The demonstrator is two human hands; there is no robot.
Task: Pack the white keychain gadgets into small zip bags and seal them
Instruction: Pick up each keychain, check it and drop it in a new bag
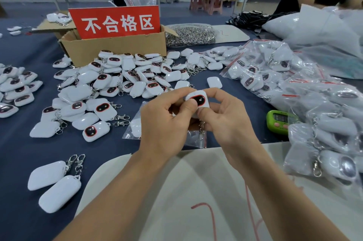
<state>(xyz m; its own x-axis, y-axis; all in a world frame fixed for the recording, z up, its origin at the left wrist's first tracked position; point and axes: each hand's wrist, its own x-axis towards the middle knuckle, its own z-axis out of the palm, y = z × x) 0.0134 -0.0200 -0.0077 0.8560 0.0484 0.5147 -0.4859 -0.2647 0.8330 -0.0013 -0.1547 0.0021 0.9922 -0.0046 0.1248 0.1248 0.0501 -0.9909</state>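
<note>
A white keychain gadget [198, 100] with a dark oval screen ringed in red is held up over the table between both hands. My left hand [167, 122] pinches its left side with thumb and fingers. My right hand [225, 120] grips its right and lower side, and the metal clasp [201, 132] dangles below. Under the hands lie small clear zip bags [133, 128], one with a gadget inside. A big heap of loose gadgets [117, 81] spreads over the blue table beyond. Bagged gadgets [314, 118] pile up on the right.
A cardboard box [117, 46] with a red sign stands behind the heap. A pile of metal clasps [188, 35] lies to its right. A green timer [279, 121] sits near my right hand. Two gadgets [53, 183] lie at the near left. A white bag [196, 191] covers my lap.
</note>
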